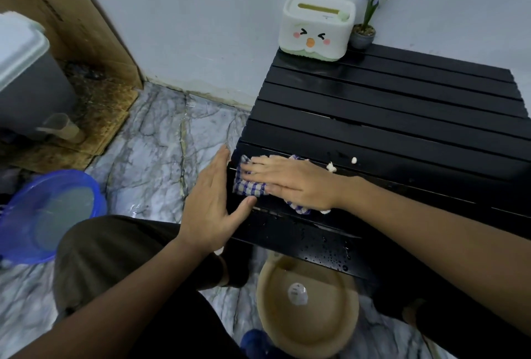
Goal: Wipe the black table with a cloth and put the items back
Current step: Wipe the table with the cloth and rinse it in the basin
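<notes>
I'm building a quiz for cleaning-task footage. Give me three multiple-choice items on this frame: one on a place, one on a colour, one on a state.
1. Where does the tissue box stand?
A. On the floor
B. At the black table's far corner by the wall
C. In the blue basin

2. What colour is the check of the cloth?
A. Blue and white
B. Red and white
C. Plain green

3. How does the right hand meet the cloth?
A. Crumples it in a fist
B. Hovers above it
C. Presses on it with straight fingers

Answers:
1. B: the box sits on the far slats beside the small potted plant.
2. A: blue and white squares show at the cloth's edges.
3. C: the fingers lie flat on the cloth.
</notes>
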